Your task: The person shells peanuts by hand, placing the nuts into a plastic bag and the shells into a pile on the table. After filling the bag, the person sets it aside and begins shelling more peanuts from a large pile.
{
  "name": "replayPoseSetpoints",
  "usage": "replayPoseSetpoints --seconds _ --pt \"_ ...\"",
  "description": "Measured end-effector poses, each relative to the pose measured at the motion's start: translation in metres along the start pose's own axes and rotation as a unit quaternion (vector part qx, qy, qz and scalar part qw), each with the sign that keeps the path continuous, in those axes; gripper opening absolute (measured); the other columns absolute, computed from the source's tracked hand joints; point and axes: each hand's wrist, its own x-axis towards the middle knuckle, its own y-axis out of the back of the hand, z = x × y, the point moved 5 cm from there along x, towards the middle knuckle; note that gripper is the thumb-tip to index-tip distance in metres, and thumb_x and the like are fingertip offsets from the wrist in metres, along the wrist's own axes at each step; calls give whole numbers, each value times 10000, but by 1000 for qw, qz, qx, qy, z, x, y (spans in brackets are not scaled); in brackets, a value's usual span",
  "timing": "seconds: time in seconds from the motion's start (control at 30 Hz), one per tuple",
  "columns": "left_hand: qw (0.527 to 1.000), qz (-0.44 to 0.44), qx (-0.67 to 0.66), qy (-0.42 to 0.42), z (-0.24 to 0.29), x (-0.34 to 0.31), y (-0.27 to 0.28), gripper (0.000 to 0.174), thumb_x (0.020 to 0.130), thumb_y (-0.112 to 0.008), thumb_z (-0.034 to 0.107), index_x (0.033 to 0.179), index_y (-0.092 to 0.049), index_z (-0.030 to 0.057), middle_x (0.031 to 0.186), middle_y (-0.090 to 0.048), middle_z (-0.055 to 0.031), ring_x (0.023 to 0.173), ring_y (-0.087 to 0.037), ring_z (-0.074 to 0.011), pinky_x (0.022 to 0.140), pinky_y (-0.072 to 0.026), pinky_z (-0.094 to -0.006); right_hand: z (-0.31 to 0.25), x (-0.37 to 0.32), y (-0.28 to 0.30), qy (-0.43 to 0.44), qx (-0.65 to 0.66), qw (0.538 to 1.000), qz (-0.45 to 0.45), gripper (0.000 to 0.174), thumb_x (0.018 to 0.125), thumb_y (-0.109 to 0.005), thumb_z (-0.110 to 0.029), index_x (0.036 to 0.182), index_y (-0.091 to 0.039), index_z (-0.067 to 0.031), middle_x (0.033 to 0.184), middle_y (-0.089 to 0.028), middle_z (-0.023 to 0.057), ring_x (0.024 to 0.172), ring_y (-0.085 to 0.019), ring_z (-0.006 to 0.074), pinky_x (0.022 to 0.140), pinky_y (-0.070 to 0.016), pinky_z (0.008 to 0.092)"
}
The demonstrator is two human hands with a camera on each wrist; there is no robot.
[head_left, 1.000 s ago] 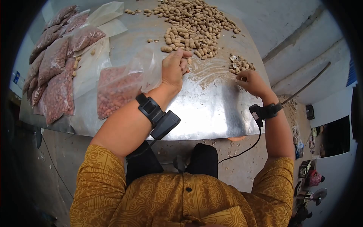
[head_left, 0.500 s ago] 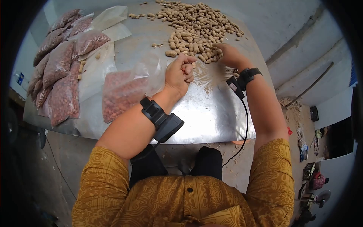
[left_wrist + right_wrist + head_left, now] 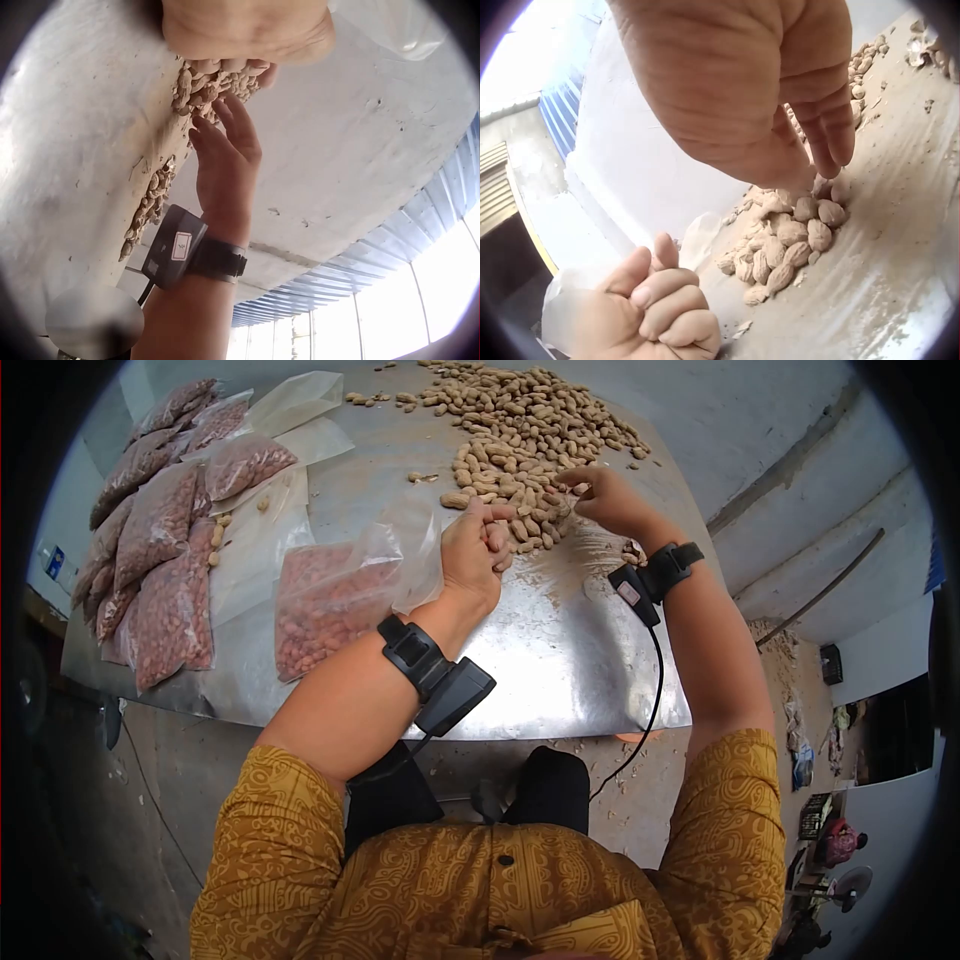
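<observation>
The left hand (image 3: 473, 557) is beside the near edge of the unshelled peanuts (image 3: 520, 490), its fingers curled toward the palm; the right wrist view shows the same curled fingers of the left hand (image 3: 667, 311), and the inside of the palm is hidden. At the pile's right side, the right hand (image 3: 618, 502) reaches down with spread, slightly bent fingers. Its fingertips meet the peanuts (image 3: 784, 244) in the right wrist view. A clear bag of reddish kernels (image 3: 320, 610) lies left of the left hand, its loose mouth beside the wrist.
Several filled bags (image 3: 155, 530) are heaped at the table's left, beside flat empty bags (image 3: 255, 545) with a few peanuts on them. The metal table (image 3: 530, 670) ends just before the person's legs. A cable (image 3: 645, 730) hangs from the right wrist device.
The right hand has moved from the small heap at the right to the large pile, whose near peanuts now spread closer to the person. The left hand stays curled in nearly the same place.
</observation>
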Motion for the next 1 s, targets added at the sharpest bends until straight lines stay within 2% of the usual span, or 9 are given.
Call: replayPoseSetpoints --seconds 0.13,0.23,0.33,0.43,0.63,0.73,0.83,0.93,1.0 --pt "1000 22 17 -7 6 -1 -1 414 946 -348 394 924 -518 18 523 -358 25 411 -246 -70 445 -230 -226 37 20 5 -53 -86 993 61 530 680 -506 75 1194 -523 -51 1173 -543 182 1105 -502 322 921 -411 366" --pt "999 30 19 -17 9 0 2 433 947 -335 411 933 -514 17 524 -351 24 419 -245 -74 448 -230 -229 44 26 -2 -96 -109 989 41 524 692 -512 67 1199 -519 -65 1178 -534 189 1115 -497 315 913 -415 362" --pt "999 31 23 -20 10 1 2 441 947 -329 418 934 -511 17 526 -351 23 425 -248 -75 449 -230 -230 55 36 -15 -101 -127 987 17 540 703 -453 95 1216 -507 -65 1130 -566 195 1008 -560 323 847 -439 345" --pt "999 32 24 -29 12 0 3 438 947 -329 414 922 -515 19 527 -351 24 427 -248 -75 451 -230 -231 52 40 -20 -49 -115 992 37 514 703 -445 117 1178 -538 -56 1060 -601 180 973 -577 299 817 -446 340" --pt "998 48 22 -47 18 7 8 442 944 -329 422 903 -528 29 512 -348 27 415 -243 -77 453 -238 -235 23 33 -21 -34 -16 999 -29 396 698 -483 97 1051 -611 -29 936 -631 120 864 -594 206 782 -459 288" --pt "996 63 3 -57 20 8 11 450 937 -342 430 878 -523 22 508 -340 30 410 -243 -77 437 -234 -236 12 32 -16 56 -41 997 43 327 722 -544 -5 1029 -633 -72 911 -645 126 867 -606 273 776 -472 337" --pt "996 71 -8 -59 19 6 9 462 932 -353 434 808 -497 13 502 -318 36 406 -243 -74 407 -221 -234 -6 39 -4 36 -3 999 16 319 736 -566 -43 1049 -621 -45 979 -633 122 913 -587 226 819 -453 309" --pt "996 71 -2 -53 17 6 8 466 932 -339 453 741 -478 51 488 -303 34 397 -238 -81 415 -222 -240 -39 49 -11 88 -7 996 6 315 757 -591 -146 1058 -624 -60 1094 -595 142 987 -566 253 858 -441 343" --pt "997 62 -3 -54 16 6 11 464 925 -339 474 707 -471 86 486 -298 28 397 -234 -90 440 -229 -246 -58 63 -27 175 -57 983 8 343 764 -598 -203 1082 -615 -76 1188 -535 148 1045 -537 274 892 -420 361"
